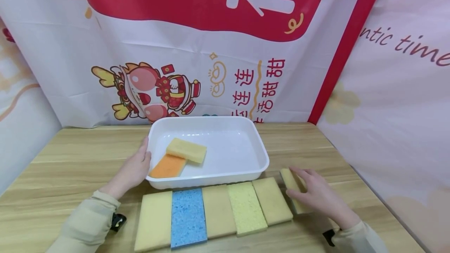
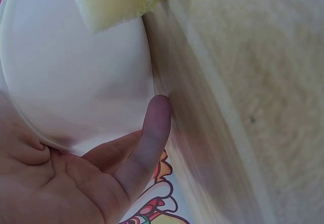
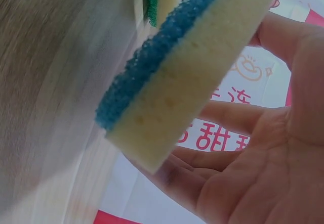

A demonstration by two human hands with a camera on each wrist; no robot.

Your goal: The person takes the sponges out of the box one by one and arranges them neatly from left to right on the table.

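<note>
Sponge (image 3: 177,82) was pale yellow w/ coarse blue layer, held in R hand (image 1: 316,192) just R of row of 5 sponges (image 1: 219,212). White tray (image 1: 228,151) had 2 at L end: yellow sponge (image 1: 187,150) overlapping orange sponge (image 1: 166,167). L hand (image 1: 138,164), fingers fairly straight, touched tray's L side.

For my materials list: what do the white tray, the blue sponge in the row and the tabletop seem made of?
White tray: glossy, with highlights inside; probably plastic, though enamel is possible.
Blue sponge: matte, speckled, porous; perhaps cellulose.
Tabletop: light wood grain; real wood or laminate, I cannot tell.
</note>
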